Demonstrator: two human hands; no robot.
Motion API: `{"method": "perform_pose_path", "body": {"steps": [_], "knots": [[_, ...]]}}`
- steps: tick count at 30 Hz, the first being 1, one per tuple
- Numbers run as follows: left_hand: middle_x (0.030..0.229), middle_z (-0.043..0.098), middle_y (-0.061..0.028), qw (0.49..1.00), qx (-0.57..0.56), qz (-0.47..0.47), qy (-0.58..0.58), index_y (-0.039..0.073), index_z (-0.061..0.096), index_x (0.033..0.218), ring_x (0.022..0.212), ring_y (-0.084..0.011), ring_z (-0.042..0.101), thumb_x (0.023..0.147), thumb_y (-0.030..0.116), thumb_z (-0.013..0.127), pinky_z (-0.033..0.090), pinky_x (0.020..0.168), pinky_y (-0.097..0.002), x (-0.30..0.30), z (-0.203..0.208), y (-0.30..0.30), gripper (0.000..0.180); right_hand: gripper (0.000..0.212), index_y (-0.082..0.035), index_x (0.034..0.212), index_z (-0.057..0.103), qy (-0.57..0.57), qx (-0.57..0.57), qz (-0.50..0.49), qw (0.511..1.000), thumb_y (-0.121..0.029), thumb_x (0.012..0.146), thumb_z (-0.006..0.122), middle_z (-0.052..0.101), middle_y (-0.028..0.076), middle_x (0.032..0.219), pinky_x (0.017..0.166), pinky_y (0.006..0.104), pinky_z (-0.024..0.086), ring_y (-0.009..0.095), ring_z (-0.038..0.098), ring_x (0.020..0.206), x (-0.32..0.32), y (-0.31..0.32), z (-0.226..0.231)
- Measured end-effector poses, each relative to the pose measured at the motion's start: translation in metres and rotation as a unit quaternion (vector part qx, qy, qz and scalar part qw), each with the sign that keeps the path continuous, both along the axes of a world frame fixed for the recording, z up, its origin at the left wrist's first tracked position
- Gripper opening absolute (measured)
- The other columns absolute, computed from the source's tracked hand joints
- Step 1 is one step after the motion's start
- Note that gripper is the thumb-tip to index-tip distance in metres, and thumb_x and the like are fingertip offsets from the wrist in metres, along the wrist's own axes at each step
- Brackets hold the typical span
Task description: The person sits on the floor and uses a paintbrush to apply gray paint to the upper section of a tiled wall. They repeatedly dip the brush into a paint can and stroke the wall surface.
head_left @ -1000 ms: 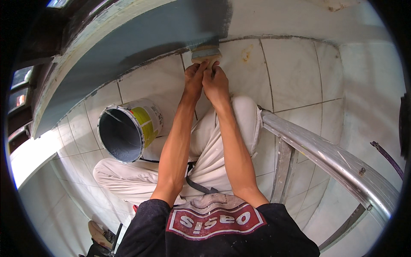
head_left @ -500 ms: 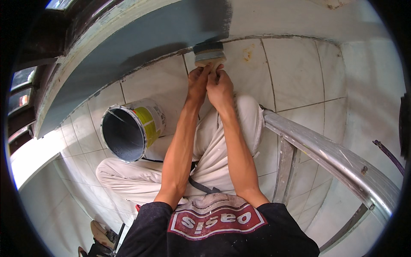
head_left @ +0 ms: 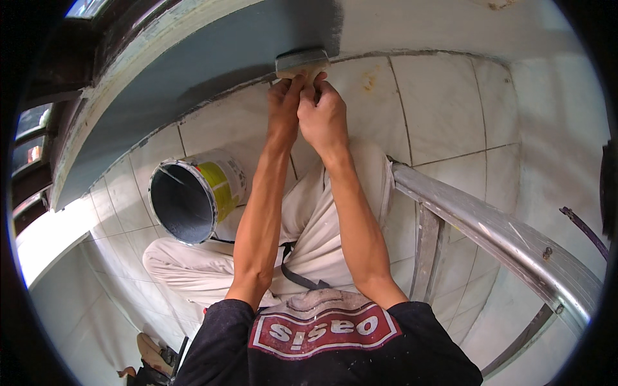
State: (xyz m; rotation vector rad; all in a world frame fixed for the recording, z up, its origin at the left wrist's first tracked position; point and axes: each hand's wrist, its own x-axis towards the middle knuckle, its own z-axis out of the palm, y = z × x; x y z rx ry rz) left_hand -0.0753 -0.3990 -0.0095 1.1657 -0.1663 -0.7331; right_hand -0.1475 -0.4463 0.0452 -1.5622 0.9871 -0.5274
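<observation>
A wide flat paintbrush point(head_left: 302, 62) lies against the lower part of the wall, just above the floor joint. Both of my hands hold it: my left hand point(head_left: 283, 101) and my right hand point(head_left: 323, 110) are closed side by side round its handle, which they mostly hide. Dark grey paint point(head_left: 257, 45) covers the wall to the left of and above the brush, ending in a rough upright edge to the right. Left of my forearms a paint bucket point(head_left: 219, 183) with a yellow-green label leans on its side, grey paint coating its inside.
A metal ladder point(head_left: 489, 225) slants across the right side, close to my knee. Pale tiles point(head_left: 444, 103) make up the floor. A dark-framed window point(head_left: 51, 141) is at the left, and the unpainted wall point(head_left: 418, 29) runs on to the right. Shoes point(head_left: 153, 352) lie at the lower left.
Both hands have moved the paintbrush up and slightly left, from the floor joint onto the grey-painted wall. The bucket and ladder stay in place.
</observation>
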Motion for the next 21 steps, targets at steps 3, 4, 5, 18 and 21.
{"method": "perform_pose_path", "body": {"steps": [3,4,5,18,21], "knots": [[0.091,0.075,-0.008,1.0,0.012,0.004,-0.009,-0.007,0.072,0.102,0.074,-0.0108,0.065,0.105,0.027,0.065,0.052,0.066,-0.0272,-0.005,0.046,-0.002,0.035,0.032,0.009,0.097,0.064,-0.046,-0.016,-0.012,0.999,-0.021,0.101,0.054,0.07,0.023,0.078,0.072,0.0438,0.053,0.034,0.068,0.071,-0.003,0.005,0.02],[0.093,0.076,-0.0088,1.0,0.009,0.014,-0.01,-0.008,0.071,0.103,0.074,-0.0106,0.065,0.105,0.026,0.065,0.052,0.065,-0.0268,-0.008,0.062,-0.003,0.035,0.031,0.009,0.096,0.063,-0.044,-0.016,-0.007,0.999,-0.021,0.101,0.054,0.069,0.021,0.077,0.07,0.0427,0.053,0.031,0.067,0.069,-0.005,0.006,0.03],[0.094,0.077,-0.0097,1.0,0.005,0.026,-0.014,-0.008,0.071,0.104,0.073,-0.0103,0.065,0.105,0.026,0.065,0.052,0.064,-0.0264,-0.01,0.079,-0.003,0.035,0.031,0.008,0.095,0.063,-0.045,-0.016,0.0,0.999,-0.02,0.102,0.054,0.068,0.02,0.075,0.068,0.0415,0.052,0.028,0.065,0.068,-0.006,0.008,0.042],[0.095,0.077,-0.013,0.99,-0.035,-0.02,-0.139,-0.009,0.068,0.109,0.069,-0.0078,0.065,0.106,0.023,0.064,0.053,0.059,-0.0245,-0.013,0.148,0.02,0.032,0.03,0.009,0.114,0.063,-0.162,-0.061,-0.003,0.985,-0.017,0.106,0.053,0.067,0.011,0.082,0.066,0.0316,0.051,0.013,0.06,0.073,-0.027,0.035,0.117],[0.107,0.077,-0.0138,0.991,-0.052,-0.024,-0.122,-0.009,0.066,0.116,0.078,-0.009,0.068,0.108,0.018,0.061,0.057,0.066,-0.025,-0.034,0.15,0.029,0.029,0.03,0.008,0.119,0.063,-0.192,-0.046,-0.003,0.98,-0.018,0.108,0.052,0.068,0.007,0.085,0.067,0.0298,0.051,0.012,0.06,0.075,-0.045,0.044,0.1]]}}
